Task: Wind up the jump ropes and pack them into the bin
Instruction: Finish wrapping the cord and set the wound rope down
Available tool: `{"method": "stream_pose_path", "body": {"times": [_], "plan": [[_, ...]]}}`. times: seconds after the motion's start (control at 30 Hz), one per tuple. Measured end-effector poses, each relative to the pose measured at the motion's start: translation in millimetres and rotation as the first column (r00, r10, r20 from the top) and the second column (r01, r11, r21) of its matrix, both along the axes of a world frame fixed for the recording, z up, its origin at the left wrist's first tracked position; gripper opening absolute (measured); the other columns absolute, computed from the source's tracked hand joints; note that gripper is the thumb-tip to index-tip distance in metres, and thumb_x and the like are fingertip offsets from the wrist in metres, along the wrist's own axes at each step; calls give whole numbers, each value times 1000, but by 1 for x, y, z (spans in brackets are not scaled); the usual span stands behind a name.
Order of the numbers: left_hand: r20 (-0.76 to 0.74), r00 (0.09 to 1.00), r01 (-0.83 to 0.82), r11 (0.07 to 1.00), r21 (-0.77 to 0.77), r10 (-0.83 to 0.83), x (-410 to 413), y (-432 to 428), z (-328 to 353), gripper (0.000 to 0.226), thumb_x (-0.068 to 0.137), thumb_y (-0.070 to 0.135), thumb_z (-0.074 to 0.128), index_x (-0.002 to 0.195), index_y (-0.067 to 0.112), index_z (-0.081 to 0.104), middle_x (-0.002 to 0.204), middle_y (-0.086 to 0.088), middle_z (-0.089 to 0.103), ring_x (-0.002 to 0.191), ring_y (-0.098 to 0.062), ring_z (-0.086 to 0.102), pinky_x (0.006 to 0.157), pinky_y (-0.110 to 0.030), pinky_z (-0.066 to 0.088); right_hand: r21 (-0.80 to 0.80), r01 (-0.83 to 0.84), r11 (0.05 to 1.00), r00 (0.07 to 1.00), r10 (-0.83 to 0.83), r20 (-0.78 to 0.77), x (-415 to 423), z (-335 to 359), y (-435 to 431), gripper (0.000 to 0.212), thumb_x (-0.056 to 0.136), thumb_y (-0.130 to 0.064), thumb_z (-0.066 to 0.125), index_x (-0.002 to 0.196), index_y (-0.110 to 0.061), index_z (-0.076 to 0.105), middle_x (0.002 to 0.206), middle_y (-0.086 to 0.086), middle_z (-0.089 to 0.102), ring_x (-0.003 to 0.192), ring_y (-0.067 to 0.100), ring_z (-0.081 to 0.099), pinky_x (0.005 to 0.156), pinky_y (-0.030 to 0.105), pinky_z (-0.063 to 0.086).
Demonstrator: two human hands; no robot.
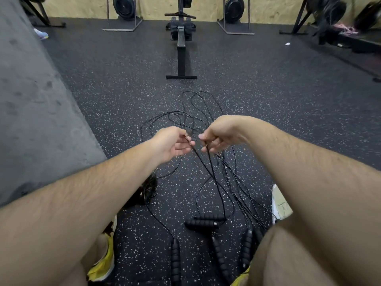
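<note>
Left grip (173,144) and right grip (218,135) pinch the jump rope (206,168) (handles (204,222) lie nearer).

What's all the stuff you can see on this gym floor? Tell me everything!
rope cords: several, black, tangled on the floor ahead
rope handles: at least five, black, floor near the knees
rowing machine: one, black, straight ahead
wheel machines: two, black, against the far wall
slab: one, grey, left side
box: one, white, half hidden behind the right arm
dark bundle: one, black, under the left forearm
floor: one, black with white specks, everywhere
shoes: two, yellow, bottom edge
left-hand grip: one, pinching a cord
right-hand grip: one, pinching a cord too
</note>
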State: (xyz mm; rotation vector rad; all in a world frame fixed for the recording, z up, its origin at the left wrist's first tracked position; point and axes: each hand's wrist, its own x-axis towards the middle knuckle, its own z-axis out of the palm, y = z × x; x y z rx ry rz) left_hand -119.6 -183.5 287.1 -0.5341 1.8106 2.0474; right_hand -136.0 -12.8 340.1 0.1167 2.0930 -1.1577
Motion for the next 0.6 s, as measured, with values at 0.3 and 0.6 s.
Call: {"method": "stream_pose_path", "body": {"times": [0.3, 0.6], "plan": [[-66, 965, -262, 945, -194, 254, -11, -34, 9, 22, 96, 7, 37, 85, 12, 56, 60, 1, 45, 37, -8, 45, 42, -20, 42, 149, 597, 788, 682, -402, -611, -16, 5, 20, 12, 94, -17, 48, 96, -7, 55, 82, 6, 58, 69, 24, 53, 54, 25, 34], [-98, 976, -214, 939, -268, 195, -2, -42, 9, 21, 101, 7, 43, 109, 10, 62, 65, -2, 48, 31, -8, 46, 34, -15, 36, 571, 170, 803, 910, 94, -403, -5, 2, 11, 19, 91, -3, 48, 75, -7, 58, 71, 4, 54, 67, 24, 55, 62, 30, 51]]}}
